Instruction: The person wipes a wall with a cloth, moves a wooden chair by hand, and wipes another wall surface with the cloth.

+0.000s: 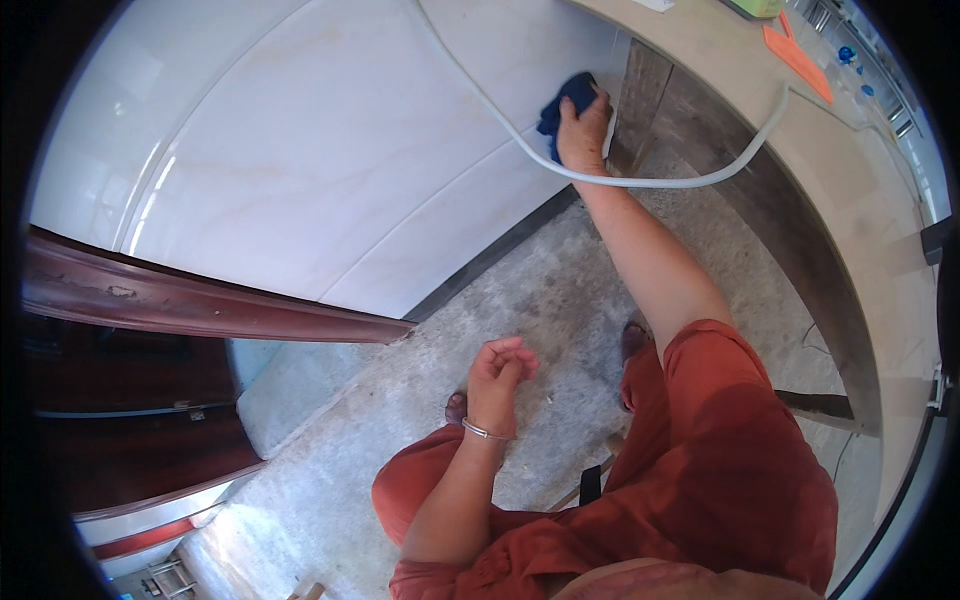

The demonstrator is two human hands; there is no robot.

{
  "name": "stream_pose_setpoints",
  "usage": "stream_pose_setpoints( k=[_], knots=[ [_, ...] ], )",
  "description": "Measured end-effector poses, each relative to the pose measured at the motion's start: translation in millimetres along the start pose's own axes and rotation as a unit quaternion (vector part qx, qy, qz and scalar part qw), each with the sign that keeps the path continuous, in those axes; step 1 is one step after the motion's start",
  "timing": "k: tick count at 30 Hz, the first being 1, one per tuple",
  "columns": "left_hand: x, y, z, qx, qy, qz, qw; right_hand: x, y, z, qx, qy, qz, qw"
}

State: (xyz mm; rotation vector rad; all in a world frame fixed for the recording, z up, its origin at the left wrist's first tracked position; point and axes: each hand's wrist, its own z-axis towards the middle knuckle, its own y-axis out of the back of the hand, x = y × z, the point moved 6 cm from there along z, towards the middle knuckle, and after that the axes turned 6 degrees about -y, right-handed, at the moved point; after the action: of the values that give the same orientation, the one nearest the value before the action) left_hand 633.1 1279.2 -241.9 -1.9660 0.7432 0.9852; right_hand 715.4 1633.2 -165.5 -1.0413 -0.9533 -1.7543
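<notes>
A dark blue cloth (576, 91) is bunched under my right hand (587, 131), which presses it to the white tiled wall (360, 165) near the wooden table leg. Part of the cloth is covered by my fingers. My left hand (502, 367), with a metal bangle (484, 430) at the wrist, hangs over the concrete floor. Its fingers are loosely curled and hold nothing. In front of my right wrist, a pale cable (637, 181) loops down and rises to the tabletop.
On my right, a table (847, 176) with a wooden frame (780, 217) holds an orange plastic item (799, 60) and a green container (757, 6). To the left stand a dark red door frame (225, 292) and a dark wooden door (142, 375). Concrete floor (322, 465) lies below.
</notes>
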Motion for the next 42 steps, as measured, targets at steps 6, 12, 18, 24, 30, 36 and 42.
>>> stream_pose_setpoints(
  k=[6, 12, 18, 24, 30, 36, 42],
  knots=[
    [5.7, 0.8, -2.6, 0.005, -0.002, 0.001, 1.0, 166.1, 6.5, -31.9, -0.028, 0.382, 0.042, 0.923],
    [7.1, -9.2, -7.7, 0.004, -0.001, 0.002, 1.0, 165.4, 4.2, -33.7, 0.036, 0.53, -0.004, 0.847],
    [8.4, -7.7, -4.8, -0.001, -0.011, -0.001, 1.0, 64.3, -0.7, -52.0, 0.083, 0.308, -0.01, 0.948],
    [7.6, -10.7, -5.3, -0.004, -0.012, -0.006, 1.0, 169.6, 10.0, -38.0, 0.029, 0.418, 0.052, 0.907],
    [5.9, -9.3, -4.3, -0.016, -0.016, -0.018, 1.0, 177.5, 7.8, -33.2, 0.011, 0.466, 0.033, 0.884],
    [10.1, -3.7, -5.4, -0.016, -0.015, -0.018, 1.0, 141.4, -0.5, -49.9, 0.082, 0.407, 0.019, 0.909],
    [9.6, -1.7, -5.6, -0.013, -0.019, -0.018, 1.0, 211.9, 13.2, -37.3, -0.005, 0.45, 0.03, 0.893]
  ],
)
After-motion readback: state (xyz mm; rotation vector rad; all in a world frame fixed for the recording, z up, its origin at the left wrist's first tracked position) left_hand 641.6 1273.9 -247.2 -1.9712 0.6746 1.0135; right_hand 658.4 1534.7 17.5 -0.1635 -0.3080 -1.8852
